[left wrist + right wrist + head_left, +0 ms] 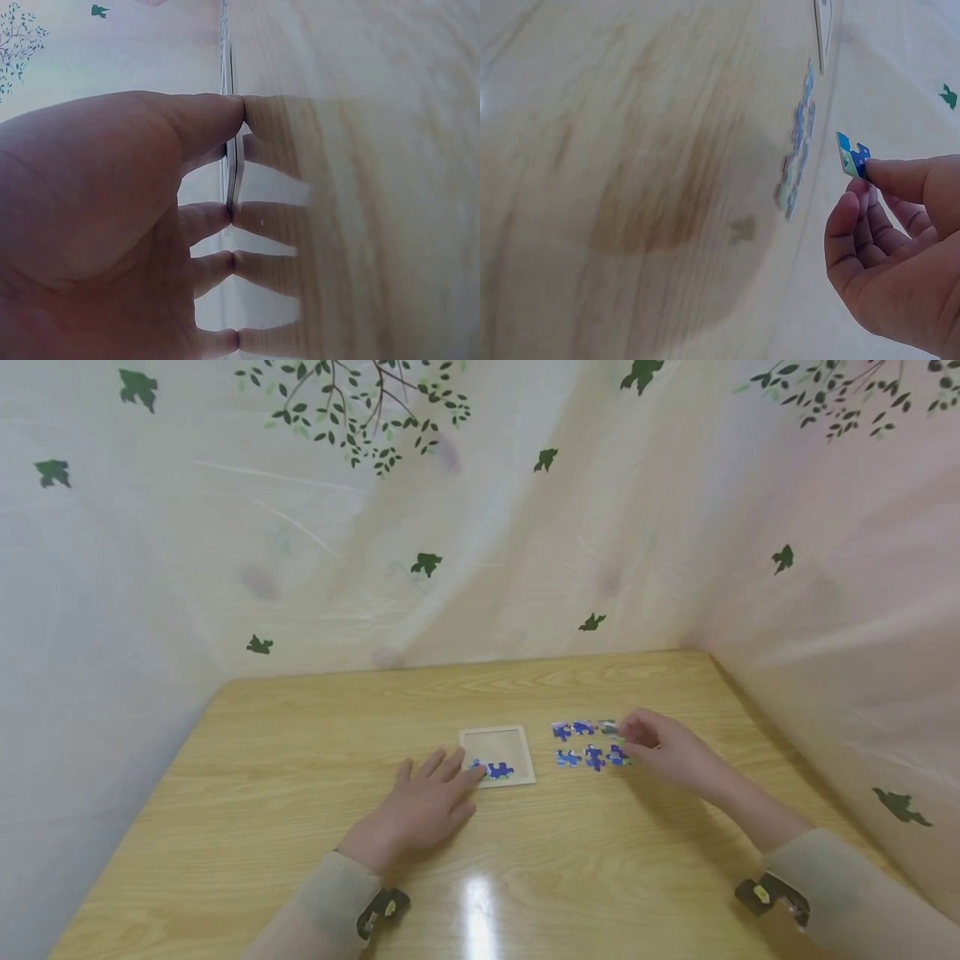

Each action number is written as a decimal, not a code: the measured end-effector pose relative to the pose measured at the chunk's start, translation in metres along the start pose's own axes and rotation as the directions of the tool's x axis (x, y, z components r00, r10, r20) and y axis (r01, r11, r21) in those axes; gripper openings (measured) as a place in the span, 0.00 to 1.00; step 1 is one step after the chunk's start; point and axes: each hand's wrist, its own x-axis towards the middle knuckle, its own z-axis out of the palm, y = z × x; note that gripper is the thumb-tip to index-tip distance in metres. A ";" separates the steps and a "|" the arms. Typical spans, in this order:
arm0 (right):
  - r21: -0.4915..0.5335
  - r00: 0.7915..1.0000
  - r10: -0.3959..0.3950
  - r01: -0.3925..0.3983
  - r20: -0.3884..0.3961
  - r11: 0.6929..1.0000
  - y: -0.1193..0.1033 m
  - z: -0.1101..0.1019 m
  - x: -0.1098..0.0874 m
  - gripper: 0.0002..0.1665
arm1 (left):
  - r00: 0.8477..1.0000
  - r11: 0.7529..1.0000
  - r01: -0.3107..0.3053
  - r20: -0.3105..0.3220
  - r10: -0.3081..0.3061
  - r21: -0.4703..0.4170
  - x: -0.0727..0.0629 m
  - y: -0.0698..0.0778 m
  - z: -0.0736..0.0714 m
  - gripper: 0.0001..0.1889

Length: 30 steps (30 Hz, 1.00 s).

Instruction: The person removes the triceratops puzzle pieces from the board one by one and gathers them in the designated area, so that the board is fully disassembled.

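Observation:
My right hand (pixel 667 753) pinches a jigsaw piece (pixel 849 159) between thumb and fingertips, held above the table. The piece shows blue and green, with a notch in its edge. Below it lie several loose jigsaw pieces (pixel 594 758) in two rows, mostly blue and purple. My left hand (pixel 426 806) rests with spread fingers at the left side of a pale, square puzzle frame (pixel 528 756), fingertips touching the table and the frame's edge. Inside the frame, along its lower side, sit blue jigsaw pieces (pixel 499 770), partly covered by a left fingertip.
The wooden table (pixel 315 735) extends in front of both arms. White curtains (pixel 480 527) printed with leaves and branches hang behind it and along the sides. A dark wrist device (pixel 772 897) sits at each sleeve.

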 end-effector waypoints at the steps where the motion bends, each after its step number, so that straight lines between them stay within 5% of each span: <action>1: 0.002 1.000 -0.001 0.001 0.002 1.000 0.002 -0.001 -0.002 0.09 | 1.000 1.000 -0.001 0.001 0.001 0.000 0.000 0.000 0.000 0.29; 14: 0.037 0.995 0.004 -0.007 0.095 0.999 0.020 -0.002 -0.017 0.06 | 1.000 1.000 -0.002 0.002 0.002 -0.002 0.000 -0.001 0.001 0.30; 30: 0.023 0.993 -0.007 0.005 0.116 1.000 0.030 0.005 -0.023 0.05 | 1.000 1.000 0.002 -0.005 -0.002 -0.014 -0.002 0.000 0.001 0.30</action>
